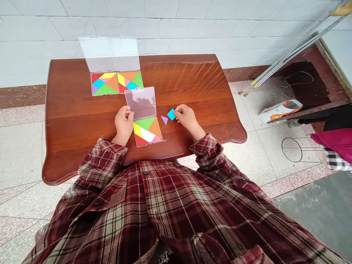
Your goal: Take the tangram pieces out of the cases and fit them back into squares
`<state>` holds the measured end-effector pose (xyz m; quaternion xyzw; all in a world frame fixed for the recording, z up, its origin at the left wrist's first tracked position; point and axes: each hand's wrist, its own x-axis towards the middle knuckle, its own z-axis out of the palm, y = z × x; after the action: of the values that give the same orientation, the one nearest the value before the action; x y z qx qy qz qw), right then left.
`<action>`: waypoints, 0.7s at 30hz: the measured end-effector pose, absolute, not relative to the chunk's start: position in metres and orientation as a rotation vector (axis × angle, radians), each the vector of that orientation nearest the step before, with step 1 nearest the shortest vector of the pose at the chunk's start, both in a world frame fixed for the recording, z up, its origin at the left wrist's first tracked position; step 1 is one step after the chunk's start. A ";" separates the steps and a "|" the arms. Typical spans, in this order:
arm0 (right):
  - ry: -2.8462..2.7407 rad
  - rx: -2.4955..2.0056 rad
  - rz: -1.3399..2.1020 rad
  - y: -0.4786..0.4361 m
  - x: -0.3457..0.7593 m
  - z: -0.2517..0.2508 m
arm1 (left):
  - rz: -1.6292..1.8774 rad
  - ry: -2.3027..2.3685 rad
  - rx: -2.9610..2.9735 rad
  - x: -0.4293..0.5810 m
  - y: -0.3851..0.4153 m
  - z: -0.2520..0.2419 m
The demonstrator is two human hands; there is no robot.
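Cyan tangram square [171, 114]: flat, glossy plastic, bright cyan; sides equal, so no long axis.
Direction: turned diamond-wise, one corner toward the far table edge, the opposite corner toward me.
Place: pinched in my right hand, over the middle of a reddish-brown wooden table [189, 82], just beside a purple tangram triangle [164, 120].
Right hand [187, 118]: fingers [179, 113] closed on the square's edge.
Left hand [124, 124]: fingers [127, 112] closed on the side of a clear plastic lid [140, 103].
Lid attachment: joined to the far edge of a tangram tray [147, 131] holding red, yellow, green, orange and pink pieces around a white patch.
Far table end: two filled tangram trays [105, 83] [130, 81], side by side, below frosted lids [110, 54].
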<state>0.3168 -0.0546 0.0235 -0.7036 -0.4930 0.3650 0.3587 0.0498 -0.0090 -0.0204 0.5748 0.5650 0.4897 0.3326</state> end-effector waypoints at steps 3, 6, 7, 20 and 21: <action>-1.377 -1.899 0.822 -0.056 0.324 0.017 | 1.288 1.462 1.504 0.049 -0.007 -0.026; -1.617 -1.942 0.530 -0.061 0.316 0.027 | 1.317 1.431 1.512 0.049 -0.005 -0.031; -1.693 -1.935 0.470 -0.064 0.309 0.033 | 1.323 1.431 1.514 0.049 -0.005 -0.032; -2.331 -1.801 0.753 -0.091 0.182 0.050 | 1.282 1.488 1.565 0.056 -0.011 -0.023; -2.299 -1.839 0.770 -0.092 0.179 0.050 | 1.281 1.493 1.559 0.057 -0.011 -0.023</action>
<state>0.1788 -0.0921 0.0502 -0.6036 -0.7547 0.2526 0.0492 0.0565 -0.0107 -0.0234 0.5904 0.5653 0.4850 0.3108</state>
